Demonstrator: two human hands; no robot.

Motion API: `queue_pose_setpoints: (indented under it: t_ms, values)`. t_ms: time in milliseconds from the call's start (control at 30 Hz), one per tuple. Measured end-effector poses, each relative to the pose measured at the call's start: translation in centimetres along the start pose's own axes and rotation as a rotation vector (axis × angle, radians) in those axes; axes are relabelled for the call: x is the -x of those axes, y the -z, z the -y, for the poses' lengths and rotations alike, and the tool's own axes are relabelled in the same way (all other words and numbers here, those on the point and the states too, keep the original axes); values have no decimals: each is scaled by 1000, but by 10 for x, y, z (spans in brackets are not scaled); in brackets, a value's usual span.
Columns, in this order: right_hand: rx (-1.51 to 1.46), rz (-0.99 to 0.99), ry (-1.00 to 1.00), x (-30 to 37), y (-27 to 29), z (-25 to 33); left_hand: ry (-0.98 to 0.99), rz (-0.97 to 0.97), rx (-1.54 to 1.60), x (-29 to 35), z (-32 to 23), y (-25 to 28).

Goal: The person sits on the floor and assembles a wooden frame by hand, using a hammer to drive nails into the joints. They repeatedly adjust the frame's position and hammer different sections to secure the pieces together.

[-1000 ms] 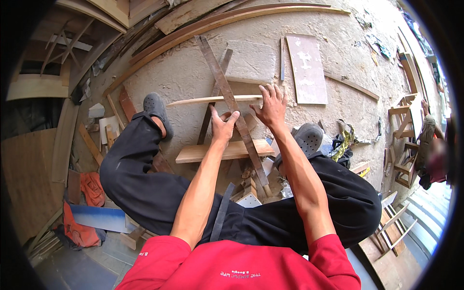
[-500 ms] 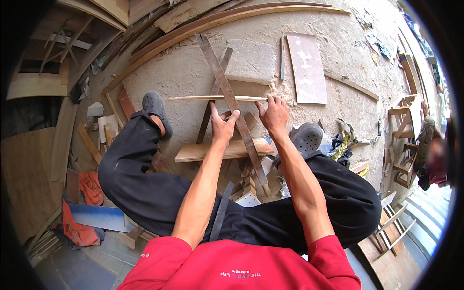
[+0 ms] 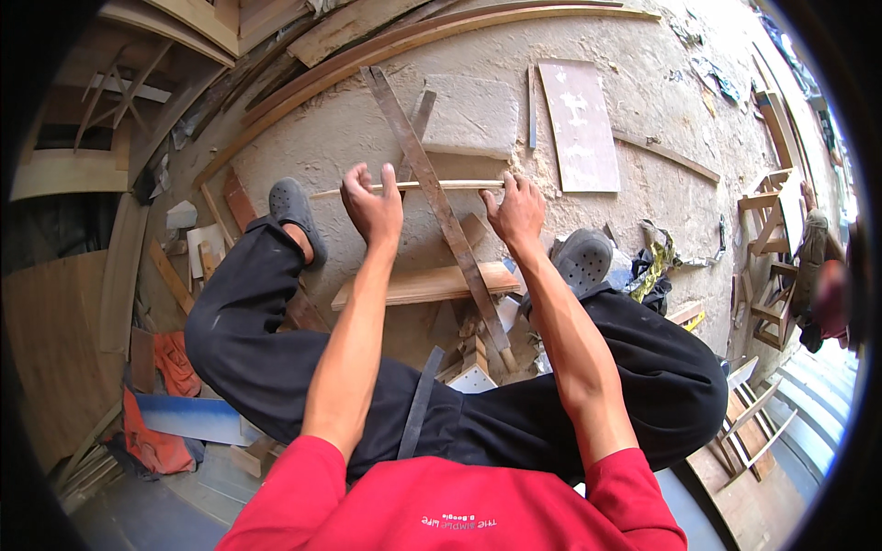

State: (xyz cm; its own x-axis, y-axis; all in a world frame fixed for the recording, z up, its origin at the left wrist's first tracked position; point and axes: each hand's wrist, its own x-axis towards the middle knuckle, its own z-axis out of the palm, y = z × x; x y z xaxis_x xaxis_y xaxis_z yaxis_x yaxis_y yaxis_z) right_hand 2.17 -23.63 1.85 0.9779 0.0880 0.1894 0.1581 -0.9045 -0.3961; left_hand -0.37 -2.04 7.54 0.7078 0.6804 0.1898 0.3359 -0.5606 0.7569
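A thin pale wooden strip [image 3: 459,185] lies crosswise in front of me, passing under a long flat brown bar [image 3: 429,174]. My right hand [image 3: 517,209] grips the strip's right end between thumb and fingers. Over the left part of the strip, my left hand [image 3: 373,207] is raised with thumb and fingers apart, holding nothing. The brown bar runs slantwise from far left to near right. Beneath it a second dark bar [image 3: 421,124] crosses at an angle. A wooden board [image 3: 418,286] lies nearer my body, partly under the long bar.
My shoes [image 3: 296,216] stand to either side. Beyond the strip are a pale slab [image 3: 473,115] and a whitish rectangular panel [image 3: 581,129]. Long curved planks [image 3: 386,62] lie along the far side. Wooden frames [image 3: 770,220] and another person [image 3: 830,294] are at the right.
My left hand has let go around the strip and brown bar and moved left, its fingers spreading. The right hand stays at the strip's end, shifted slightly left.
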Motion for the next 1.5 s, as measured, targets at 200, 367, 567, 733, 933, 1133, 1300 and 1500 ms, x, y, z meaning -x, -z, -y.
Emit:
queue_pose_setpoints:
  t_ms: [200,367,567,733,933,1133,1300,1500]
  values:
    - [-27,40,3,1,0,-2,-182,142,-106,-40,13,-18]
    - [-40,59,24,3,-2,-8,-325,243,-181,-39,17,-22]
    - [-350,34,-96,-2,-4,-26,-358,360,-217,-28,14,-11]
    - [-497,67,-283,6,-5,-31,-206,497,-205,-37,-1,-5]
    - [-347,321,-659,28,-8,-42,27,629,-61,-66,-17,-17]
    - [-380,1031,-795,96,-21,-101,38,519,-112,-79,-10,-41]
    - [26,1149,-562,159,-51,-137,86,543,-35,-69,-21,-52]
    - [-119,1312,-677,185,-19,-109,138,723,55,-77,-8,-56]
